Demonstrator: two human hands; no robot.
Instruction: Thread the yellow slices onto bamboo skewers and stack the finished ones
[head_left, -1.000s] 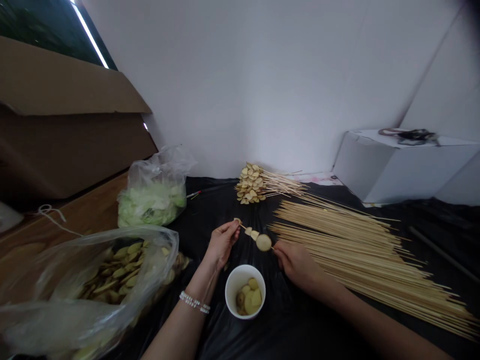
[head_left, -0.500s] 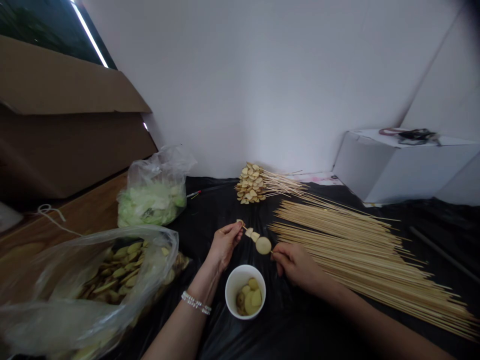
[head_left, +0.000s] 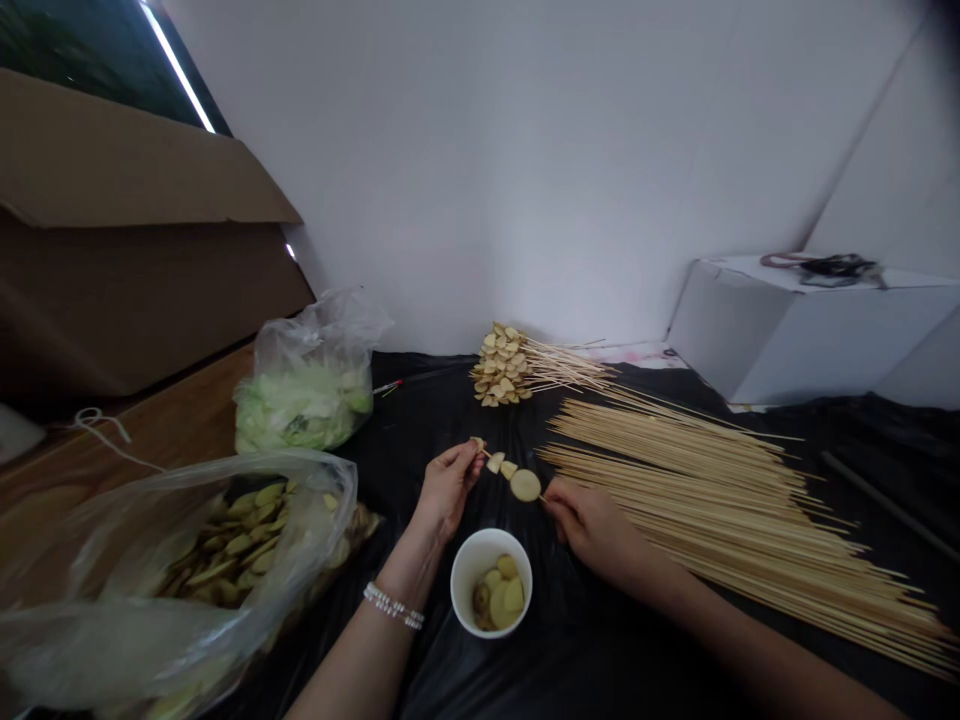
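The left hand [head_left: 450, 490] pinches one end of a thin bamboo skewer [head_left: 487, 454] and the right hand [head_left: 592, 525] the other. It's light and stiff, but the potato slices [head_left: 525, 485] look fragile — best held by the stick.

Worktop [head_left: 420, 400] under black plastic sheet [head_left: 570, 660]: loose bamboo skewers [head_left: 697, 500] fanned right, white cup [head_left: 487, 583] of potato slices, skewered potato bundle [head_left: 499, 368], bagged pale-green leaves [head_left: 304, 400], bagged potato slices [head_left: 180, 570].
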